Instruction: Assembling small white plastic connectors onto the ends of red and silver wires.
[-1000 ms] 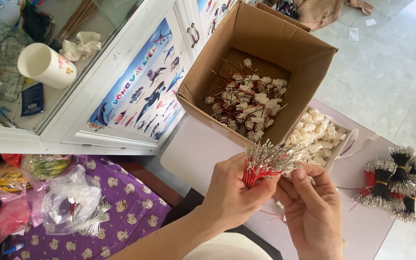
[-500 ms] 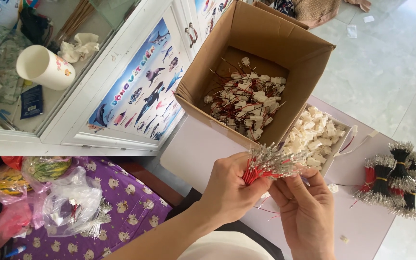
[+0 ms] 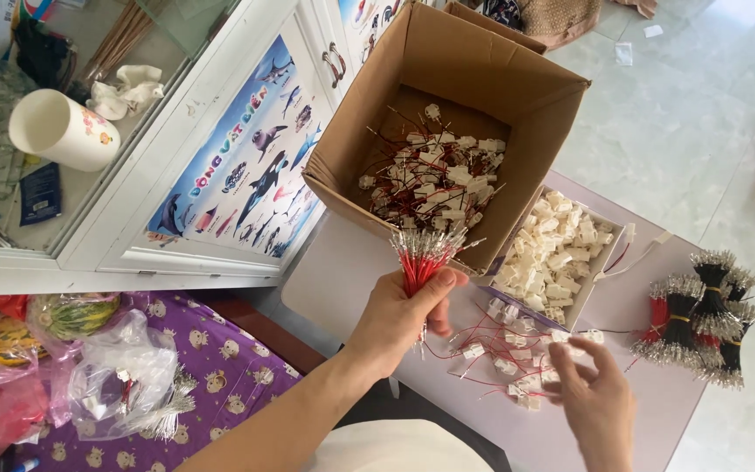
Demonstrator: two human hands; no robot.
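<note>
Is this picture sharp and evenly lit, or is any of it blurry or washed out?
Head view: daylight, mostly sharp; the tiled floor at upper right is pale and slightly washed out. The left hand holding the red wire bundle is crisp; the right hand looks a little soft. Lines bow slightly near the edges.

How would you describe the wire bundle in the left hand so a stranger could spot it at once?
Start at the open cardboard box at the top centre. Just below its near corner, the left hand holds up a bundle of red wires, its bare metal tips fanned out upward. Unlike the red and black bundles lying on the table at the right, it is all red and held off the table.
</note>
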